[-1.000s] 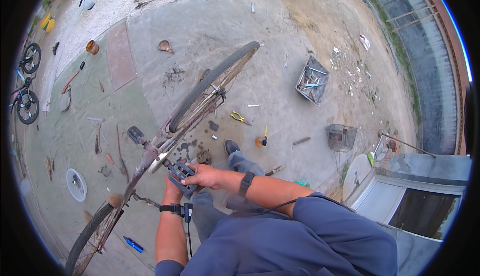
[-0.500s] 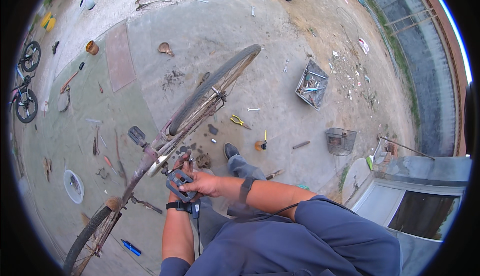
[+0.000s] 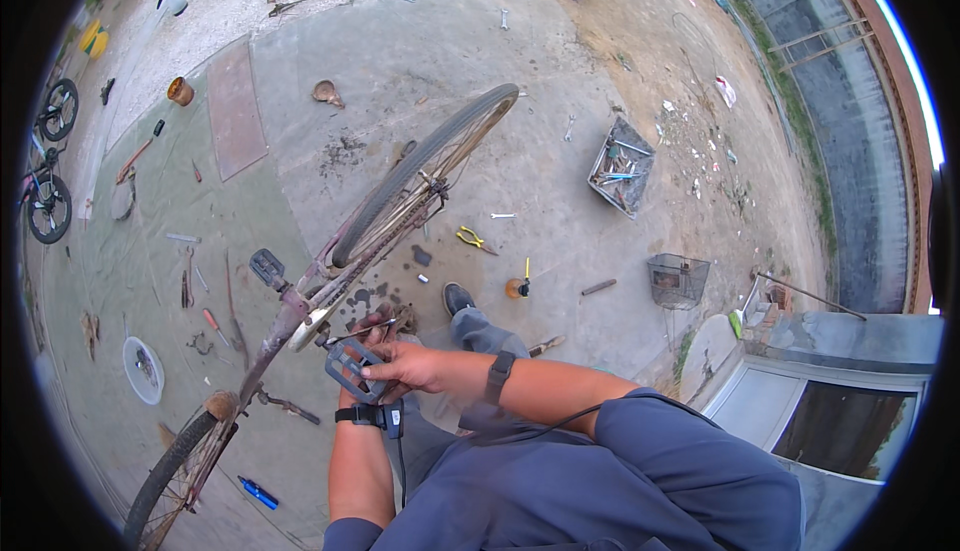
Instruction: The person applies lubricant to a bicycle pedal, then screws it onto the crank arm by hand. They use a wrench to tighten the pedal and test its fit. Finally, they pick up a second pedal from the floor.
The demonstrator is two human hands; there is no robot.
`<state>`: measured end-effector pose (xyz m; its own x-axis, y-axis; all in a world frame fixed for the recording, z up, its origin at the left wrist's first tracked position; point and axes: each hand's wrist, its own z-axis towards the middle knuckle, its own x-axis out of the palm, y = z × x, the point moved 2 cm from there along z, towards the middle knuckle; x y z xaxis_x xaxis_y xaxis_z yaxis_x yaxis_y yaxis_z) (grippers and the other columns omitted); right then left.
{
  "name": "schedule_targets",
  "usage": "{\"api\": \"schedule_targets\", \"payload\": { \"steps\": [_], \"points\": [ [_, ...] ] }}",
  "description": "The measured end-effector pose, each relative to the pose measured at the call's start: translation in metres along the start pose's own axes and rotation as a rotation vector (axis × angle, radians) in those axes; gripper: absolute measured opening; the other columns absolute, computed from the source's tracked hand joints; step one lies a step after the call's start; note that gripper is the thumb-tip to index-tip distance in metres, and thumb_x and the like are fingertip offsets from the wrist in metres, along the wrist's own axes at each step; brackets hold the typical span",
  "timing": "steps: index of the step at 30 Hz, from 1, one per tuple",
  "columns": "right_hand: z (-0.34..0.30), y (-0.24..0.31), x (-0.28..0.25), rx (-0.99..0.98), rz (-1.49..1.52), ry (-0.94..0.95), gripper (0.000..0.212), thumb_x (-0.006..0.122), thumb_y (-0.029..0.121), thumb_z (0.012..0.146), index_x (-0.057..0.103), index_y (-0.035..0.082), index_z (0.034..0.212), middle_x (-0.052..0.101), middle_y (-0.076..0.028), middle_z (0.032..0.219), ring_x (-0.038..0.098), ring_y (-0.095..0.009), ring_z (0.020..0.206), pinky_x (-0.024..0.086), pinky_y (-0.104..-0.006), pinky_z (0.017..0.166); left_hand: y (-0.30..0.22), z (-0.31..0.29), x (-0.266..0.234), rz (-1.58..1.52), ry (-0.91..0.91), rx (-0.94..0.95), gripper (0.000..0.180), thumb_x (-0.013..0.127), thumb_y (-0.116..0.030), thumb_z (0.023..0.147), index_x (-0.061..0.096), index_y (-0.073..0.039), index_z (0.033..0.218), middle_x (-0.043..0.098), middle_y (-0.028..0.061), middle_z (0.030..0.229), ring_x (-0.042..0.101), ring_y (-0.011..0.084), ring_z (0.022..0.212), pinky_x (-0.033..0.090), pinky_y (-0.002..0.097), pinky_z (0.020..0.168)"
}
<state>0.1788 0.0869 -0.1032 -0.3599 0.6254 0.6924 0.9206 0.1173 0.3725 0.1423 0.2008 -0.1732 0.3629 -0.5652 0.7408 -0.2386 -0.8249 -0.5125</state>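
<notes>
An old rusty bicycle (image 3: 290, 313) stands upside down in front of me. My right hand (image 3: 405, 366) grips the near black pedal (image 3: 352, 363), its thumb on the frame of the pedal. Behind and beyond that pedal, my left hand (image 3: 378, 325) has its fingers closed around a thin metal tool (image 3: 362, 332) held by the crank end; its exact kind is not clear, and the pedal hides part of the palm. The far pedal (image 3: 267, 265) sticks out on the other side of the frame. The rear wheel (image 3: 430, 171) points away from me.
To the right lie yellow-handled pliers (image 3: 470, 237), an orange oil can (image 3: 518, 288), a tool tray (image 3: 622, 166) and a wire basket (image 3: 678, 281). Left of the bicycle are a white bowl (image 3: 143, 371), a screwdriver (image 3: 212, 321) and a hammer (image 3: 140, 149). A blue tool (image 3: 258, 493) lies nearby.
The near pedal has turned slightly and shifted a little left in my right hand. The thin tool in my left hand now shows more clearly. The view has shifted slightly.
</notes>
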Motion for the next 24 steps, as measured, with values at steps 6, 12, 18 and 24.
{"api": "schedule_targets", "payload": {
  "steps": [6, 12, 18, 24],
  "points": [
    [0.001, 0.0, -0.012, 0.038, -0.052, 0.006, 0.047, 0.069, 0.037, 0.093, 0.055, 0.014, 0.132, 0.067, -0.002, 0.113, 0.067, -0.016, 0.1, 0.057, -0.0336, 0.079, -0.003, -0.001, 0.0, 0.258, -0.061, 0.039, 0.024, 0.064, -0.019, 0.097, 0.059, -0.004, 0.116, 0.063, 0.0133, 0.123, 0.058, 0.0239, 0.119, 0.046, 0.0398, 0.105],
    [0.008, -0.005, -0.008, 0.005, -0.036, 0.005, 0.048, 0.072, 0.037, 0.091, 0.056, 0.013, 0.13, 0.066, -0.001, 0.116, 0.065, -0.016, 0.103, 0.057, -0.0358, 0.08, 0.0, -0.009, -0.027, 0.336, -0.06, -0.101, 0.021, 0.058, -0.016, 0.1, 0.059, -0.003, 0.116, 0.065, 0.0114, 0.117, 0.063, 0.0229, 0.108, 0.054, 0.0358, 0.088],
    [0.019, -0.005, 0.0, 0.023, 0.009, -0.056, 0.048, 0.074, 0.029, 0.09, 0.054, 0.012, 0.129, 0.066, -0.002, 0.113, 0.066, -0.018, 0.103, 0.058, -0.041, 0.081, -0.009, -0.068, -0.022, 0.764, -0.301, 0.06, 0.021, 0.058, -0.016, 0.098, 0.063, -0.003, 0.114, 0.068, 0.0078, 0.096, 0.066, 0.0167, 0.083, 0.054, 0.0316, 0.072],
    [0.02, -0.005, 0.005, 0.015, 0.053, -0.007, 0.043, 0.075, 0.026, 0.089, 0.057, 0.012, 0.124, 0.067, -0.004, 0.112, 0.068, -0.019, 0.096, 0.058, -0.0417, 0.08, -0.087, -0.135, -0.001, 1.468, -0.454, -0.067, 0.025, 0.059, -0.016, 0.095, 0.063, -0.004, 0.118, 0.068, 0.0135, 0.082, 0.066, 0.0262, 0.065, 0.05, 0.0387, 0.06]
  ]
}}
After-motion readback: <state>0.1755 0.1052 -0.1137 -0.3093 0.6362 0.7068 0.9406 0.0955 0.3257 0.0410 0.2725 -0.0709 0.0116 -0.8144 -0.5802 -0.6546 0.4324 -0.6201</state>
